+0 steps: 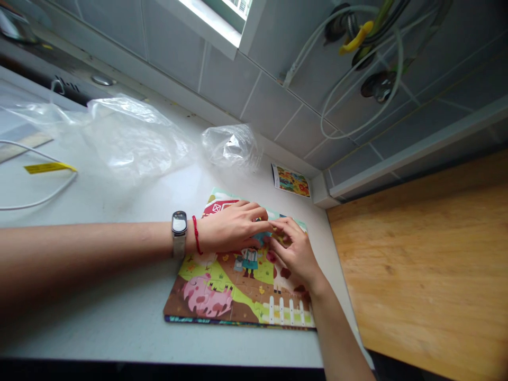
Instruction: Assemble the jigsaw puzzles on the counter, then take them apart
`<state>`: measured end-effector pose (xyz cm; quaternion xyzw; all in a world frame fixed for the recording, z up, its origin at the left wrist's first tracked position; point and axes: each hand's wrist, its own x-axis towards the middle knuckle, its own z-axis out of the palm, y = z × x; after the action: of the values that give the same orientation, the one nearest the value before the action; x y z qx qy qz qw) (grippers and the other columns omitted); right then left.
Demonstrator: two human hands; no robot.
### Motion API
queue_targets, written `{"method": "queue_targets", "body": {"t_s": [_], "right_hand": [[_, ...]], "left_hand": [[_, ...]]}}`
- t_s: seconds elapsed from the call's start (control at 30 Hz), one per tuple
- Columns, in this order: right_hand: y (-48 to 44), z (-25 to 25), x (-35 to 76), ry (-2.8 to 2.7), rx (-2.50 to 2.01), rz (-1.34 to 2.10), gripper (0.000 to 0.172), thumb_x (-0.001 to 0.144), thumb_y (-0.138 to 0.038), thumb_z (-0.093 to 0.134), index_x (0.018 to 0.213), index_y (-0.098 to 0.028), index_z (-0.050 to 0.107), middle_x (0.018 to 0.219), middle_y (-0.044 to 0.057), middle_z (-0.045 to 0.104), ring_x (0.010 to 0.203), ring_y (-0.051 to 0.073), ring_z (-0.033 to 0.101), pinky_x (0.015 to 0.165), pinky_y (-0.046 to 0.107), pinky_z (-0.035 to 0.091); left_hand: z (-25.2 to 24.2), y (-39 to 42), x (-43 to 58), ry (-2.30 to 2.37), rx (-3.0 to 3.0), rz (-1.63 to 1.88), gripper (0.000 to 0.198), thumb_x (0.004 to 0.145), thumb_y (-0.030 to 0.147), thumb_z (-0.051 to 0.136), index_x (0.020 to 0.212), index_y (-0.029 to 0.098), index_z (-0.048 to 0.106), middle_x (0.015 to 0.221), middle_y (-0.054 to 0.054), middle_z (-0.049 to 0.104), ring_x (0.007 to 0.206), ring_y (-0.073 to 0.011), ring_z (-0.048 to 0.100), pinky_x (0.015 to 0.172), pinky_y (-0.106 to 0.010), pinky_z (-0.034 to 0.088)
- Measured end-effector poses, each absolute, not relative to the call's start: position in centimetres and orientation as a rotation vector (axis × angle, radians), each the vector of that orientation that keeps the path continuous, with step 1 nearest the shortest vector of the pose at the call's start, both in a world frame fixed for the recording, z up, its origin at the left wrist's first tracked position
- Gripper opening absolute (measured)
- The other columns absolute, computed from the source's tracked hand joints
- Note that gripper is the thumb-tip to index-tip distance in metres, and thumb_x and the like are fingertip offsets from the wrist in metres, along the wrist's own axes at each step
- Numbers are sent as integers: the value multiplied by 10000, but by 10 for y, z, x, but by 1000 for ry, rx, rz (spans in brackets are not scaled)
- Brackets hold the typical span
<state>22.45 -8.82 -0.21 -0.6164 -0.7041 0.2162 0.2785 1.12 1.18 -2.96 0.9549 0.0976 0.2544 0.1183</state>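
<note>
Grey tiled wall w/ cables behind a pale desk (99,317); wooden board (428,264) to the right. Farm jigsaw puzzle (238,296) lies flat near the desk's front edge, pink pig at lower left, white fence along the bottom. Left hand (232,227), watch (179,233) & red string on the wrist, lies flat, fingers spread, pressing on the puzzle's upper part. Right hand (296,251) rests beside it, fingertips touching the left's; can't tell if it pinches a piece. Clear plastic bags (135,137) further back, small picture card (291,181) against the wall.
</note>
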Motion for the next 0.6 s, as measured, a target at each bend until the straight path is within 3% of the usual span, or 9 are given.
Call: {"method": "queue_targets", "body": {"t_s": [0.17,0.27,0.37,0.5,0.6], "right_hand": [[-90,-5,221,-1694,-1682,700,253,915,-315,717,1151,-226,722,919,30,717,721,160,636,658,285,519],[-92,-5,221,-1632,-1644,703,175,915,-359,735,1022,-220,728,870,20,706,659,139,603,601,265,494],[-92,-4,222,-1639,-1550,600,99,923,-321,731,894,-228,715,891,26,683,756,154,631,638,264,508],[-93,-2,225,-1684,-1433,532,15,903,-244,741,890,-249,738,960,42,687,932,197,675,785,322,569],[-94,2,226,-1735,-1396,482,90,881,-180,753,896,-266,776,1000,42,700,970,199,689,904,372,570]], "left_hand": [[-28,10,10,276,2824,750,347,985,321,649,1313,245,564,1210,-85,633,1044,-246,619,911,-395,488],[-28,9,10,303,2777,774,365,994,296,623,1337,218,527,1220,-93,639,1007,-232,640,886,-378,492],[-28,9,11,380,2721,778,376,990,297,615,1335,185,517,1171,-93,673,970,-232,662,857,-373,497],[-29,11,13,480,2699,744,344,966,278,631,1286,168,568,1121,-93,705,987,-255,669,841,-386,506],[-29,12,12,505,2681,742,361,939,218,628,1295,173,590,1117,-90,716,1019,-258,666,864,-391,511]]}}
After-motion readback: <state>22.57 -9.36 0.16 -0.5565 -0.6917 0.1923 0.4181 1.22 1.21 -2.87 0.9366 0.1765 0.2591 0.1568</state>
